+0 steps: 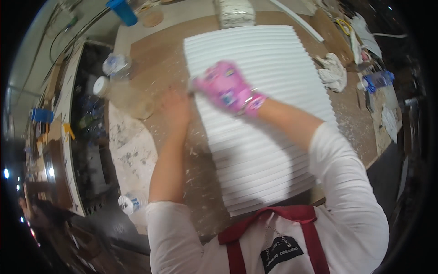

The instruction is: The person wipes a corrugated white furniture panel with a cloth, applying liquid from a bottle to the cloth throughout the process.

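Observation:
A large white panel with rows of ridges point(269, 150) lies flat on the brown work board. My right hand point(228, 89), in a pink patterned glove, rests over the panel's upper left part. Its fingers are curled by the left edge, around something small and greyish that is too blurred to name. Just left of that edge, my bare left hand point(174, 107) is low over the board, smeared by motion, so its fingers cannot be read. Beside it is a large clear jar with a white lid point(101, 86), with something pale inside.
Farther left are a clear bottle point(116, 66) and a blue cup point(122, 13). A white tub point(131, 203) sits at the near left edge. A wrapped white bundle point(236, 13) borders the panel's far side. Rightward are a crumpled white rag point(332, 73) and a blue-labelled bottle point(378, 80).

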Demonstrator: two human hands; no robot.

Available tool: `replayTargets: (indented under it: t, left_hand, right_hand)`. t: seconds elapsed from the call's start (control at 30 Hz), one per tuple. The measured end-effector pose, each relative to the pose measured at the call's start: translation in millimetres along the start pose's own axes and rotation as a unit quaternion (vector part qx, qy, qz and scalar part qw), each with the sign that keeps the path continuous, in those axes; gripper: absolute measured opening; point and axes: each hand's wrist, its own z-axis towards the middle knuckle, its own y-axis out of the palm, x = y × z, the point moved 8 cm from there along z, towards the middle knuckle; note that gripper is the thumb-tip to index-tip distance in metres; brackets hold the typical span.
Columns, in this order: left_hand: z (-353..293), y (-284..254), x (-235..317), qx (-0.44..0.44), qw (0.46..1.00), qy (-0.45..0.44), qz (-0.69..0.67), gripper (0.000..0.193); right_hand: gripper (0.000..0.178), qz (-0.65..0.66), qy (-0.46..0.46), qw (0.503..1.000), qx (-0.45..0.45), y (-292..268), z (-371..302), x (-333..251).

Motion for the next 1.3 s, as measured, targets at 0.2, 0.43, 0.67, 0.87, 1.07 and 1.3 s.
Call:
replayTargets:
  t: [0.2,0.43,0.67,0.87,1.07,1.3]
  left_hand:
    - [0.7,-1.0,-14.3,-0.012,0.998,-0.042,-0.034,0.051]
    - [7.1,2.1,-3.7,0.023,0.999,-0.011,-0.028,0.049]
    - [7.2,-2.6,-14.8,0.024,0.999,0.012,-0.026,0.048]
    - [6.9,-3.1,-4.9,0.006,1.0,-0.006,-0.024,0.046]
    - [7.6,8.7,-24.6,0.045,0.999,0.002,0.016,0.048]
    - [5.0,-1.4,-19.0,0.04,0.999,-0.024,-0.006,0.046]
  right_hand:
    - [0.018,-0.086,0.085,0.993,0.006,-35.9,-55.4,68.1]
    - [0.03,-0.021,0.262,0.956,0.132,-98.8,-161.5,232.1]
    - [0.018,-0.118,0.058,0.973,0.191,-73.2,-139.1,159.7]
    - [0.027,-0.278,0.253,0.92,0.113,-149.2,-223.2,299.8]
    - [0.042,-0.109,-0.036,0.986,0.118,-86.1,-73.8,123.6]
    - [0.018,-0.071,-0.069,0.995,-0.026,8.2,17.3,37.8]
